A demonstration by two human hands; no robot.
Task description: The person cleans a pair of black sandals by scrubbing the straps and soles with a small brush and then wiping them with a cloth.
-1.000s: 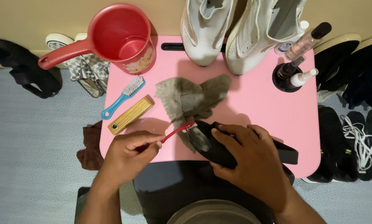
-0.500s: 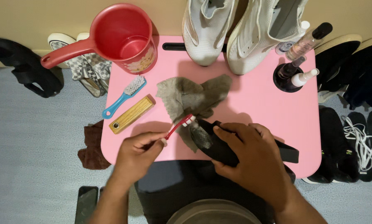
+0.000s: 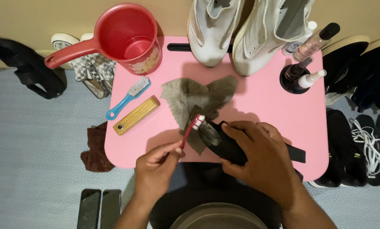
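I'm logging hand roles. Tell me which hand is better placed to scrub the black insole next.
Left. The left hand holds the red toothbrush with its bristles at the black insole. The right hand grips the insole on the pink table, so it likely steadies.

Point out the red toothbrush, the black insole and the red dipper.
red toothbrush point(image 3: 189, 131), head view, middle of its handle.
black insole point(image 3: 224, 146), head view, bare upper surface.
red dipper point(image 3: 128, 36), head view, inner wall.

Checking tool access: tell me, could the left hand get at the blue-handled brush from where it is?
Probably yes: the blue-handled brush lies uncovered on the pink table, but the left hand holds a red toothbrush.
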